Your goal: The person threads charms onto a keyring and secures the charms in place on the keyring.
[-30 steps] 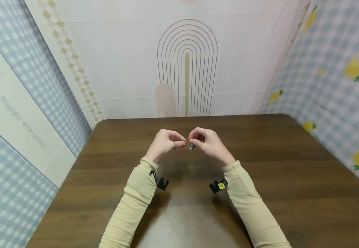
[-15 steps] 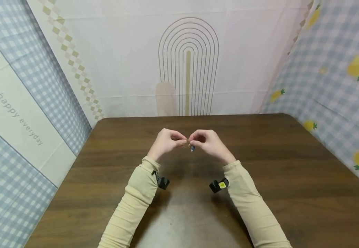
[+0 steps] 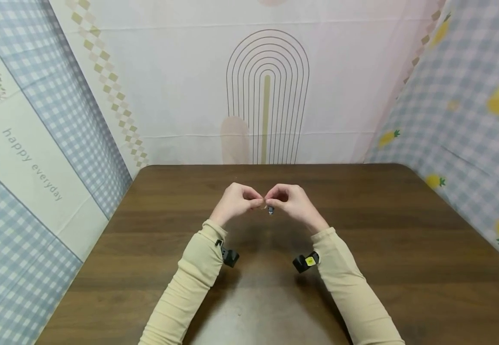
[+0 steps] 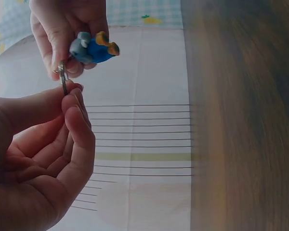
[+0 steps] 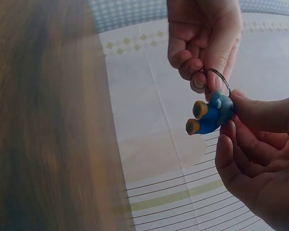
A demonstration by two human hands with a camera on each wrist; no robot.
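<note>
One thin ring is up over the table, left hand pinching one side and right hand pinching it by the blue charm, so imo if either fingertip grip slips on something that skinny, it could ping off and drop.

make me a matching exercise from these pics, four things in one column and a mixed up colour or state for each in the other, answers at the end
Things
1. small figure
2. ring
3. right sleeve
4. table

Colours and states
A. thin metal loop, pinched by the left hand
B. brown, with a wood-grain look
C. blue body with orange feet
D. pale yellow, wrinkled along the arm

Right pairs: 1-C, 2-A, 3-D, 4-B
</note>
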